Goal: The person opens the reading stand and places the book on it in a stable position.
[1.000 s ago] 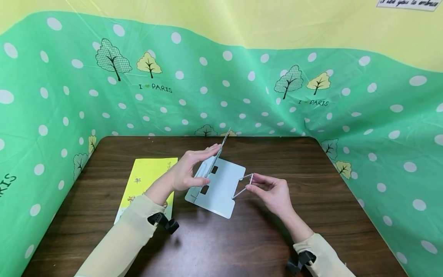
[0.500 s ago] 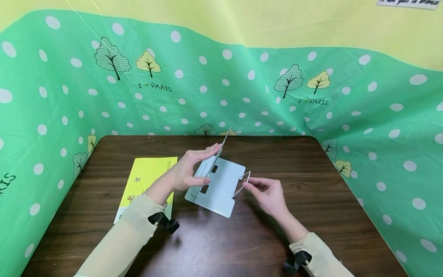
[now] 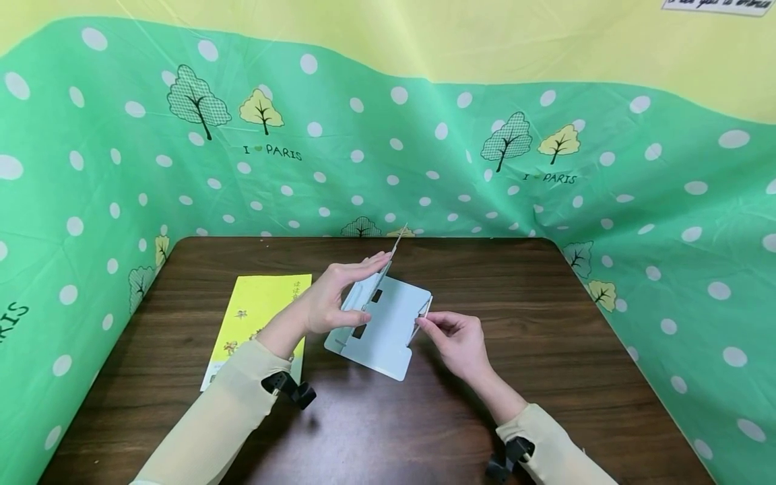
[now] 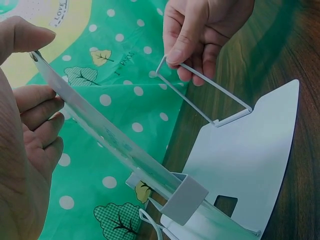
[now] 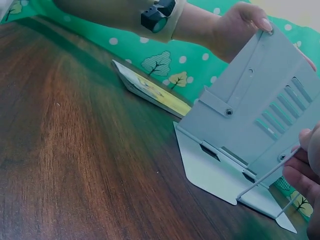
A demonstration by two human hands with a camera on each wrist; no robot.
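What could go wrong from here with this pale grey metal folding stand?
The thin white bent-wire bracket might slip from the right hand, which pinches it only at one end. The slotted grey metal panel stands tilted, the left hand against it; it could tip if that hand eased off.

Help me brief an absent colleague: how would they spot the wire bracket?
On the dark table, right of the yellow book, sits a pale stand. At its right edge, the right hand pinches the wire bracket: thin and open, unlike the stand's flat panels.
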